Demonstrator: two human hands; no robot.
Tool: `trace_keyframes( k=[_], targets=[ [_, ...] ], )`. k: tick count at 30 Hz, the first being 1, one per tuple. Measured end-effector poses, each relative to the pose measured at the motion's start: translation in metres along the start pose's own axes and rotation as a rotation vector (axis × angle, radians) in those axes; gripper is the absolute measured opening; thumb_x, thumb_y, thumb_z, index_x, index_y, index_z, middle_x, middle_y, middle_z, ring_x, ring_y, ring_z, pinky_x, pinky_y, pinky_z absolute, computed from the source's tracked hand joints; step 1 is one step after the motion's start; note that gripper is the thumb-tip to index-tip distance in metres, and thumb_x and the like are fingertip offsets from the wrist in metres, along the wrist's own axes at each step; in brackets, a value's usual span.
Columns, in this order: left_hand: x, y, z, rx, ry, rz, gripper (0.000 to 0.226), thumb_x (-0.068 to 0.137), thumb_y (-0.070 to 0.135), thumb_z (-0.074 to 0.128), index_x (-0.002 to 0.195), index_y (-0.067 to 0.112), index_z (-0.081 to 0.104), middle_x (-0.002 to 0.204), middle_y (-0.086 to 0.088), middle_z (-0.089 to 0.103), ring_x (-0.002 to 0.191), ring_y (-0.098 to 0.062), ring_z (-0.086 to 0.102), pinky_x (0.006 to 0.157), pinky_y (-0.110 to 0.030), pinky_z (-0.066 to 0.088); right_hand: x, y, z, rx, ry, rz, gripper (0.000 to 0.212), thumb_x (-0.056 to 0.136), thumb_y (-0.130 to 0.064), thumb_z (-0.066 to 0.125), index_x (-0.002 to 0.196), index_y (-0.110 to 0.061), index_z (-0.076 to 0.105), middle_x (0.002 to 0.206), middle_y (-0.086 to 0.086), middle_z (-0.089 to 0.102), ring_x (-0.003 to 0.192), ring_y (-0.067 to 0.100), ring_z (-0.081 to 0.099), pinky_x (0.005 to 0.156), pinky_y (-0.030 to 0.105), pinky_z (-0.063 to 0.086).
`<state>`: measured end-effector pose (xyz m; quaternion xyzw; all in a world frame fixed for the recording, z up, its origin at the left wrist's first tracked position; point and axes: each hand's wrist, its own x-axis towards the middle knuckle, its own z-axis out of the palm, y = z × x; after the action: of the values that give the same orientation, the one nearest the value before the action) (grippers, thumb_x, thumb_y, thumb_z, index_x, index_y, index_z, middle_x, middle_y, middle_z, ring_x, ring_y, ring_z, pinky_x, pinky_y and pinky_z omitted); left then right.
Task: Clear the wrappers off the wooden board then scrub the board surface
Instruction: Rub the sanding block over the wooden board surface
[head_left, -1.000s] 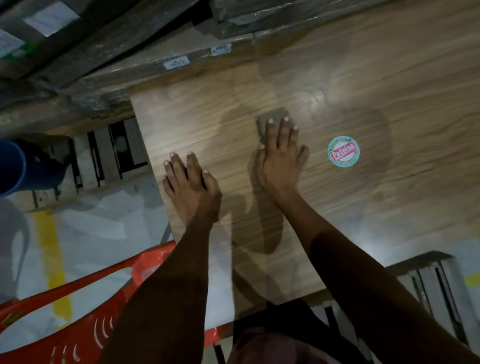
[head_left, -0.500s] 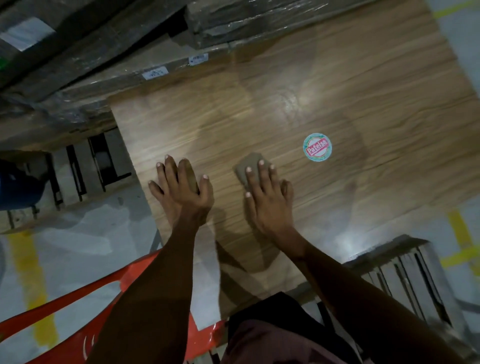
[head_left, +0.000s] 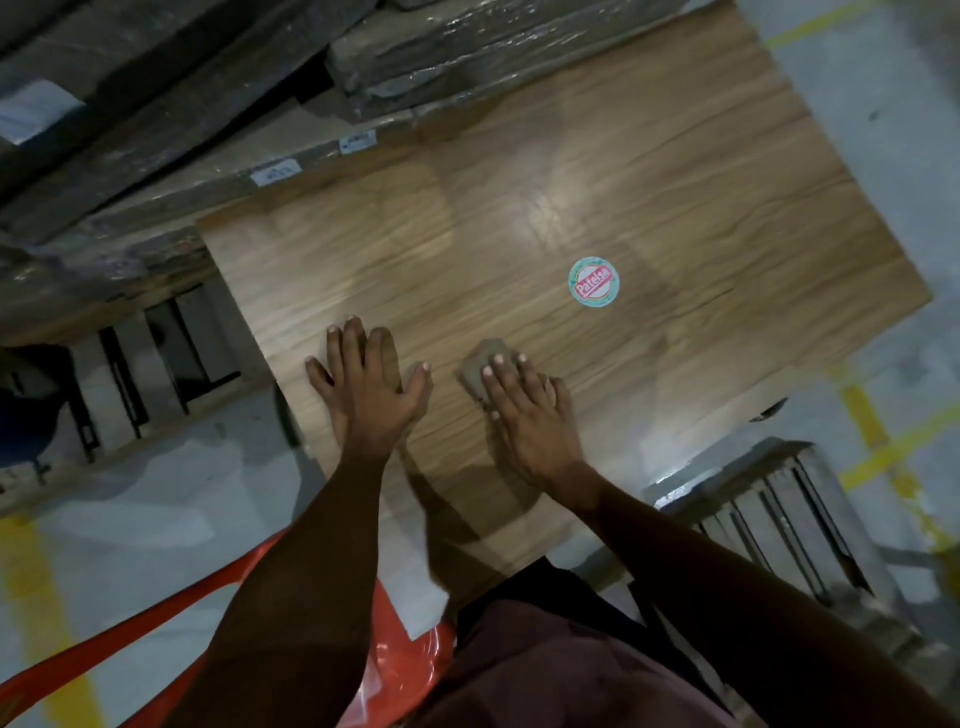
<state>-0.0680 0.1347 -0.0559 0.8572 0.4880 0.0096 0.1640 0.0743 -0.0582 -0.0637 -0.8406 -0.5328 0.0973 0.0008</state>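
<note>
A large wooden board (head_left: 649, 208) with a brown grain lies flat in front of me. My left hand (head_left: 366, 387) rests flat on it near the left edge, fingers spread. My right hand (head_left: 530, 413) presses a small grey-brown scrubbing pad (head_left: 478, 364) onto the board with straight fingers; only the pad's far end shows past my fingertips. A round teal and red sticker (head_left: 594, 281) sits on the board beyond my right hand. No wrappers show on the board.
Plastic-wrapped board stacks (head_left: 467, 47) lie along the far edge. A red plastic chair (head_left: 156, 639) stands at lower left. Slatted pallets (head_left: 774, 514) support the board at right and left. The grey floor carries yellow lines (head_left: 872, 431).
My right hand has pulled the pad back toward me, away from the sticker. My left hand has stayed flat on the board. The view has shifted, showing more of the board's right side.
</note>
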Motion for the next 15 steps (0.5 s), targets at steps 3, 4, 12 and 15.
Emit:
trace_keyframes(
  k=[3,4,12,15],
  targets=[
    [-0.001,-0.002,0.002,-0.015,0.008,-0.001,0.068,0.09,0.069,0.05,0.143,0.026,0.045,0.165,-0.005,0.026,0.156,-0.03,0.015,0.119,-0.066,0.014,-0.004,0.011,-0.005,0.06,-0.014,0.221,0.058,0.105,-0.037,0.029,0.161,-0.025,0.031,0.169,-0.003,0.027,0.152,0.028,0.033,0.108,0.049,0.029],
    [-0.001,-0.002,0.002,-0.018,0.011,-0.003,0.068,0.09,0.069,0.05,0.143,0.026,0.044,0.165,-0.004,0.025,0.156,-0.029,0.015,0.119,-0.067,0.013,-0.007,0.013,-0.006,0.124,-0.013,0.325,0.058,0.104,-0.038,0.028,0.161,-0.024,0.031,0.169,-0.002,0.027,0.152,0.03,0.033,0.106,0.049,0.03],
    [-0.001,-0.002,0.006,0.007,0.017,-0.004,0.067,0.093,0.068,0.048,0.144,0.024,0.045,0.165,-0.005,0.027,0.155,-0.031,0.018,0.117,-0.067,0.016,-0.07,0.015,-0.001,0.105,-0.093,0.054,0.064,0.105,-0.049,0.03,0.164,-0.026,0.02,0.173,-0.005,0.01,0.158,0.029,0.016,0.106,0.053,0.028],
    [-0.002,0.0,0.009,0.036,0.022,-0.001,0.067,0.098,0.064,0.042,0.148,0.019,0.043,0.166,-0.01,0.025,0.156,-0.035,0.016,0.119,-0.067,0.013,-0.074,0.026,-0.009,0.11,-0.109,0.142,0.064,0.105,-0.054,0.024,0.164,-0.03,0.02,0.172,-0.009,0.01,0.158,0.025,0.019,0.108,0.053,0.028]
  ],
)
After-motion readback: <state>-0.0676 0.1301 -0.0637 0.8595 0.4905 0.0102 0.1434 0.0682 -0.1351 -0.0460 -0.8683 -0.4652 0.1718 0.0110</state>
